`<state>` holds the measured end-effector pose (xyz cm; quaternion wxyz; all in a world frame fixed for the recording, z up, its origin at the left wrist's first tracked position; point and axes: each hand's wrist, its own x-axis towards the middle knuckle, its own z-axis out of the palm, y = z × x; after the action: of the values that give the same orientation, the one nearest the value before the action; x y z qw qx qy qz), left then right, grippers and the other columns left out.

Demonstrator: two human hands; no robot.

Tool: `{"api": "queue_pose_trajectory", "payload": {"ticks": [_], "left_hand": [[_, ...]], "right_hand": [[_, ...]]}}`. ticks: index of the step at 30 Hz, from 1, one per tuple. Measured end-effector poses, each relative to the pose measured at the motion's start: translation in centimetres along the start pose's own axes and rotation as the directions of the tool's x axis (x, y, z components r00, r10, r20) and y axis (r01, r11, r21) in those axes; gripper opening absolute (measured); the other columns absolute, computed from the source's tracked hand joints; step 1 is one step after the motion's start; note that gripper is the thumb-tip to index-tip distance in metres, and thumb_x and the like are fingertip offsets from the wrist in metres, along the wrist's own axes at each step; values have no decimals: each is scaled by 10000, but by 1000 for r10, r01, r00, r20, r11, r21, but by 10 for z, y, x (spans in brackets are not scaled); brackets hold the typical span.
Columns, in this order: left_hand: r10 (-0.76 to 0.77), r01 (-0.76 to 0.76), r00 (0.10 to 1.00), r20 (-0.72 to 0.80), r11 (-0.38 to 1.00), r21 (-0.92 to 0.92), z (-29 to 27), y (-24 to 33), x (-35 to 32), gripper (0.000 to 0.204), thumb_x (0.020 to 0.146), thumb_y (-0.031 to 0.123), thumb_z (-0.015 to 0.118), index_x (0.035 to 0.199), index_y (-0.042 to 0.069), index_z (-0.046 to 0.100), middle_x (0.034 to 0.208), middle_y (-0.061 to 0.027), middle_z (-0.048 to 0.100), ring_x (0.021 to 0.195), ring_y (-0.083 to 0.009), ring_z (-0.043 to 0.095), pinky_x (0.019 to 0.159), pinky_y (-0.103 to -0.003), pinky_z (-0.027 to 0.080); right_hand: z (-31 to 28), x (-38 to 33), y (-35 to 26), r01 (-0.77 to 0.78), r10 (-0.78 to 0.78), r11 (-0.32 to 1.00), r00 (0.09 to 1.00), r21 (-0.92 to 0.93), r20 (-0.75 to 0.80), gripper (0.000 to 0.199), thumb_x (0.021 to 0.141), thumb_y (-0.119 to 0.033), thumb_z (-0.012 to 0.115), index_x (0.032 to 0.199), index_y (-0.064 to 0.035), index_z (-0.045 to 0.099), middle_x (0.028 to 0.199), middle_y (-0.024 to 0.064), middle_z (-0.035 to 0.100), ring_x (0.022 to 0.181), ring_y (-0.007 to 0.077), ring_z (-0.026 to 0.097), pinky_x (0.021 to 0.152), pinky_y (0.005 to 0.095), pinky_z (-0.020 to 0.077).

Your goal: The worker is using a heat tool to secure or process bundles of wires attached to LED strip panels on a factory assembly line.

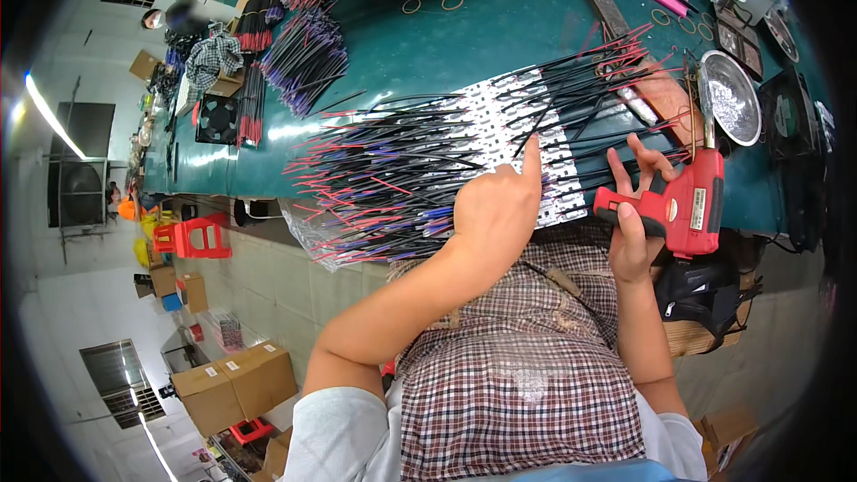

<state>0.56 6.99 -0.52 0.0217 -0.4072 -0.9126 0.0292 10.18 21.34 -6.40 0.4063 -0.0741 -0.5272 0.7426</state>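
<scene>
Here, in the head camera's view, a person in a checked apron (527,393) works with both hands at a green table (393,45). The right hand (632,241) is clasped around the black grip of a red, pistol-shaped tool (703,187). A pale rectangular label with dark print and a small oval badge sit on its side; the characters are too small to make out. The tool's body lies just to the right of that hand, its long axis running away from the person, the silver nozzle pointing toward the far side of the table and the grip jutting left.

The left hand (494,205) has its index finger stretched forward over a white panel (500,116), the other fingers curled; whether the fingertip touches, or the curled fingers hold anything, I cannot tell. The panel runs away from the person beneath and beyond this hand. Black wires (357,156) with red ends fan out crosswise, many to the left of it, others rightward past the right hand.

The table's near edge passes close by both hands. Beyond the left hand, past the panel, a broad open stretch of tabletop carries two small rings (453,2). Beyond the right hand stands a silver dish (732,94).
</scene>
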Motion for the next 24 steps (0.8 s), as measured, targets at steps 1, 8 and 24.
{"api": "queue_pose_trajectory", "payload": {"ticks": [1, 8, 24], "left_hand": [[35, -35, 999, -11, 999, 21, 2, 0, 2, 632, 735, 90, 609, 1354, 29, 490, 654, -91, 614, 514, -214, 624, 449, -329, 502], [-69, 58, 996, 54, 980, 192, -7, -9, 18, 561, 764, 73, 560, 1275, -149, 493, 586, -77, 621, 491, -184, 626, 442, -306, 499], [-6, -1, 985, -171, 999, -39, -69, 29, 3, 485, 740, 115, 619, 1193, -56, 582, 645, -56, 565, 513, -187, 601, 424, -311, 459]], "right_hand": [[-2, 0, 1, 9, -9, 1000, 1000, 9, 21, 594, 788, -47, 562, 1333, -46, 329, 1332, 133, 376, 1375, 377, 305, 1091, 600, 314], [1, -2, -2, 5, -4, 1000, 1000, -23, 20, 599, 782, -46, 548, 1339, -33, 329, 1330, 142, 387, 1377, 391, 303, 1087, 614, 308], [-1, -5, 1, -8, 7, 1000, 1000, -23, -11, 648, 809, -127, 606, 1362, -9, 291, 1334, 164, 379, 1372, 380, 312, 1096, 598, 305]]}}
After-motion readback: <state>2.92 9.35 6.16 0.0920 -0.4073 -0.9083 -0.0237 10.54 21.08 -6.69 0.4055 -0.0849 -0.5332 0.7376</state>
